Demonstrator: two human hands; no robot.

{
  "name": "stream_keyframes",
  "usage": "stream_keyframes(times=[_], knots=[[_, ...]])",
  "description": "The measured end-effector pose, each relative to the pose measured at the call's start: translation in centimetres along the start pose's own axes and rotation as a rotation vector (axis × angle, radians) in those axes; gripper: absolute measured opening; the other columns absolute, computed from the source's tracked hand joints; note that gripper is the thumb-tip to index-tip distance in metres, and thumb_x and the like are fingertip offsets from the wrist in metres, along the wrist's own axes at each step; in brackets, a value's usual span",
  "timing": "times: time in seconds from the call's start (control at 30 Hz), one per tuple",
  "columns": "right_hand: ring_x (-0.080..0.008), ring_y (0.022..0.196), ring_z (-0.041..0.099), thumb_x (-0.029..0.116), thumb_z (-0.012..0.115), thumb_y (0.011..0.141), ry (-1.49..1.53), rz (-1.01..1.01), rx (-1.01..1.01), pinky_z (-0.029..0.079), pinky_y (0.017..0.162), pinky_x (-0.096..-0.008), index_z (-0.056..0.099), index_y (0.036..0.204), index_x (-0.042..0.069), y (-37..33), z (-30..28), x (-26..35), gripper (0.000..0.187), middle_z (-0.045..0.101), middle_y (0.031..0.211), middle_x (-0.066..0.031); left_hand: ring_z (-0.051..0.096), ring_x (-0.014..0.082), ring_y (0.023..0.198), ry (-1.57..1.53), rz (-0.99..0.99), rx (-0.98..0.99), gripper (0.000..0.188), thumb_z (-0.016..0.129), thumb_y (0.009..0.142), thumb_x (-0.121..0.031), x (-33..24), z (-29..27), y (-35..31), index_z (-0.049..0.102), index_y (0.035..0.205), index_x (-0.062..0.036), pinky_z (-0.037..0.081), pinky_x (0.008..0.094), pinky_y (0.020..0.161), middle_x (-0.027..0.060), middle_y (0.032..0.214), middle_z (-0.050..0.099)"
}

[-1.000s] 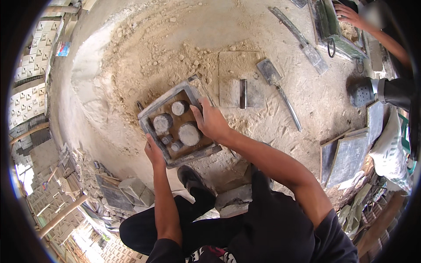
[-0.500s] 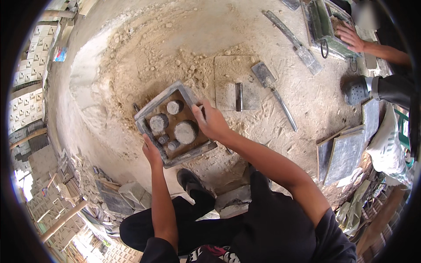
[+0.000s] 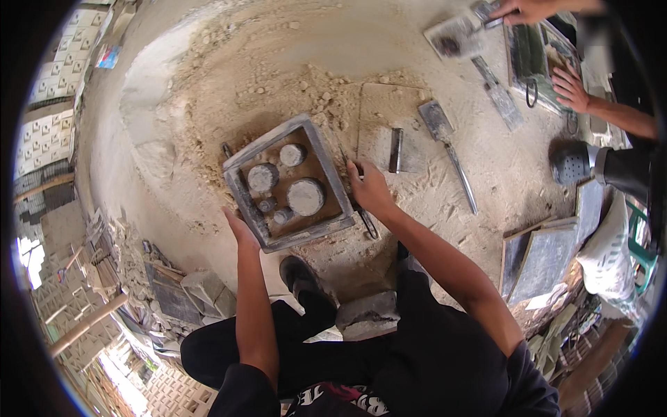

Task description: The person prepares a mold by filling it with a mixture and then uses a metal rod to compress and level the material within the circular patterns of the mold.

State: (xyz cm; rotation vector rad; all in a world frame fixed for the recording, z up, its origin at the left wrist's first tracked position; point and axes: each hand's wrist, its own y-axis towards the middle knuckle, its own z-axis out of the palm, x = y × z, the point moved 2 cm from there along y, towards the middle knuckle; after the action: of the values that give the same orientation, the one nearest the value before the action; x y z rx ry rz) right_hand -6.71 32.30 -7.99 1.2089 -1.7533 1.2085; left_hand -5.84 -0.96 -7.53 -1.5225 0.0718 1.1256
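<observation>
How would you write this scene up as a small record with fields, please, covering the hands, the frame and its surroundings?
left hand: fingers extended, at the lower left of the square frame; contact unclear
right hand: beside the frame's right side; grip unclear
frame contents: five round pieces, three larger, two small
right of frame: square plate with a bar handle, then a spade-like tool
far right: flat dark panels, pale sack
upper right: co-worker's hand at a greenish box
ground: loose tan grit beyond the frame
</observation>
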Motion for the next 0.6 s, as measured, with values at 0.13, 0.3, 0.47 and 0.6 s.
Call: stream_keyframes(times=[0.13, 0.3, 0.47, 0.6], knots=[[-0.0465, 0.098, 0.057, 0.034, 0.049, 0.099, -0.074, -0.014, -0.001, 0.044, 0.087, -0.0489, 0.065, 0.105, -0.003, 0.3, 0.7, 0.2, 0.041, 0.061, 0.101, -0.0314, 0.053, 0.032, 0.121, 0.045, 0.058, 0.075, 0.08, 0.022, 0.098, -0.064, 3.1, -2.3, 0.1, 0.039, 0.141, 0.0003, 0.039, 0.042, 0.107, 0.0173, 0.134, 0.052], [-0.0471, 0.095, 0.057, 0.038, 0.043, 0.101, -0.126, -0.002, 0.032, 0.043, 0.087, -0.0509, 0.067, 0.099, -0.005, 0.3, 1.0, 0.3, 0.049, 0.06, 0.098, -0.0321, 0.059, 0.0269, 0.108, 0.1, 0.045, -0.021, 0.069, 0.027, 0.1, -0.058, 4.0, -4.5, 0.8, 0.048, 0.133, -0.0011, 0.046, 0.0383, 0.097, 0.014, 0.121, 0.06], [-0.0415, 0.086, 0.057, 0.039, 0.044, 0.101, 0.0, -0.073, -0.125, 0.044, 0.08, -0.046, 0.062, 0.089, -0.006, 0.2, 0.5, 1.0, 0.05, 0.061, 0.092, -0.0283, 0.059, 0.0209, 0.098, 0.249, 0.133, -0.198, 0.059, 0.035, 0.1, -0.053, 2.7, -4.0, 0.0, 0.059, 0.12, -0.0021, 0.047, 0.0386, 0.087, 0.0087, 0.107, 0.064], [-0.0139, 0.069, 0.054, 0.04, 0.049, 0.101, -0.076, -0.045, 0.103, 0.045, 0.065, -0.0315, 0.06, 0.087, -0.004, 1.9, -1.2, 6.2, 0.048, 0.058, 0.07, -0.0069, 0.056, 0.0128, 0.079, 0.337, 0.217, -0.148, 0.047, 0.045, 0.099, -0.046, -1.7, -0.8, -1.4, 0.066, 0.105, -0.0045, 0.044, 0.0299, 0.07, 0.0028, 0.089, 0.064]])
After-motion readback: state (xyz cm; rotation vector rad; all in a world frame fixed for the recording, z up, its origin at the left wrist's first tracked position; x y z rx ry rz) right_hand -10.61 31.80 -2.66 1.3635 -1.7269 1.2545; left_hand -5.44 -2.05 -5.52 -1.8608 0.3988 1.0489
